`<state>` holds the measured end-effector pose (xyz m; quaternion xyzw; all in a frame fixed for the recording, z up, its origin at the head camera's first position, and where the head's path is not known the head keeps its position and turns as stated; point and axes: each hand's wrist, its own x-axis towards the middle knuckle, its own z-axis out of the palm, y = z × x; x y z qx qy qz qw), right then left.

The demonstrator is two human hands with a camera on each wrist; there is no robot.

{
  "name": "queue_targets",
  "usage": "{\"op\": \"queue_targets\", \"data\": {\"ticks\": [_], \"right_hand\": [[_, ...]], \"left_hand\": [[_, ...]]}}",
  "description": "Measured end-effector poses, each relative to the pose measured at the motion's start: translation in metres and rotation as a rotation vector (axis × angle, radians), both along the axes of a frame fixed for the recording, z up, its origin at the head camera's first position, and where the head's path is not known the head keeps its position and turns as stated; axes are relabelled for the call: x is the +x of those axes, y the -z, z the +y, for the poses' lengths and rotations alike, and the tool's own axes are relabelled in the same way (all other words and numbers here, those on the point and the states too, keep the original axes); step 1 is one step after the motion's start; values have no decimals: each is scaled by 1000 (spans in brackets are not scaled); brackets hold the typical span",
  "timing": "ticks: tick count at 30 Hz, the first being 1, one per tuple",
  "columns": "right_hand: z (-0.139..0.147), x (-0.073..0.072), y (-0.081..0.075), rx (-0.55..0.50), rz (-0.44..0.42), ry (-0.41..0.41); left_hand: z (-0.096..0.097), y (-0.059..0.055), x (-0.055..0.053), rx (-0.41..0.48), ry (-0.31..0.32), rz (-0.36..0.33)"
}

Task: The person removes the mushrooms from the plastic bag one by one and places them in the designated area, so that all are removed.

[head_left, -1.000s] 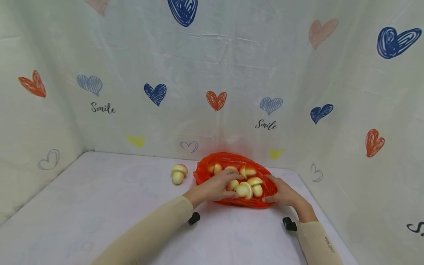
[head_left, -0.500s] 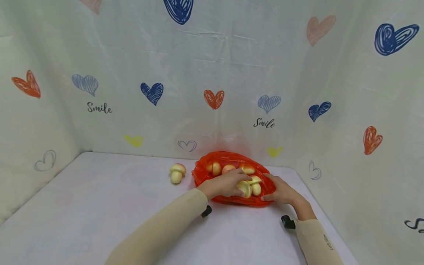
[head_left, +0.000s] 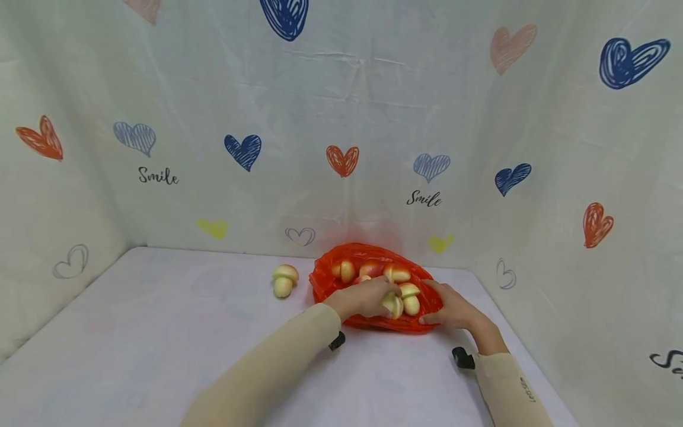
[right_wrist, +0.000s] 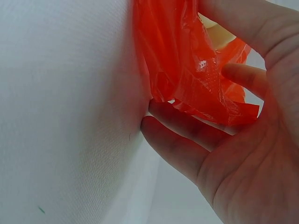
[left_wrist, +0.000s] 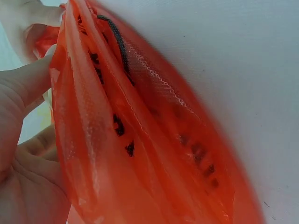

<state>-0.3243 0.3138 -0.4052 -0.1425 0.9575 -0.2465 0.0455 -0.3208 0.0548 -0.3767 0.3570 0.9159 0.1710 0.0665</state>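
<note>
A red plastic bag (head_left: pixel 327 279) lies on its side at the back of the table, its mouth facing me. Several toy mushrooms (head_left: pixel 411 298) with cream stems and pinkish caps are inside. My left hand (head_left: pixel 368 298) reaches into the mouth, its fingers curled over a mushroom (head_left: pixel 393 306) at the front; the bag's near wall (left_wrist: pixel 140 158) hides that grasp in the left wrist view. My right hand (head_left: pixel 456 309) holds the bag's right side, thumb at the front rim. In the right wrist view, the fingers (right_wrist: pixel 173 144) of this hand spread around the red plastic.
One loose mushroom (head_left: pixel 284 280) stands on the white table (head_left: pixel 160 332) left of the bag. Behind the bag hangs a white curtain (head_left: pixel 299 196) printed with hearts. Black wrist cameras (head_left: pixel 463 358) sit below both wrists.
My left hand has moved right and deeper into the bag, and its fingers have closed over a front mushroom. The right hand has stayed on the bag's side. The view has shifted slightly.
</note>
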Motion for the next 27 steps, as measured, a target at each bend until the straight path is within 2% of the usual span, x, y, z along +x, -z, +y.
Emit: {"op": "queue_targets", "data": {"ticks": [7,15,27], "right_hand": [[-2,-1,-4,15,8,-1],[-2,0,-3,10,13,-11],[-1,2,0,0,12,-9]], "left_hand": [[-3,0,-3,1,26,29],[-6,3,-3,4,35,25],[-10,3,3,46,21,60]]}}
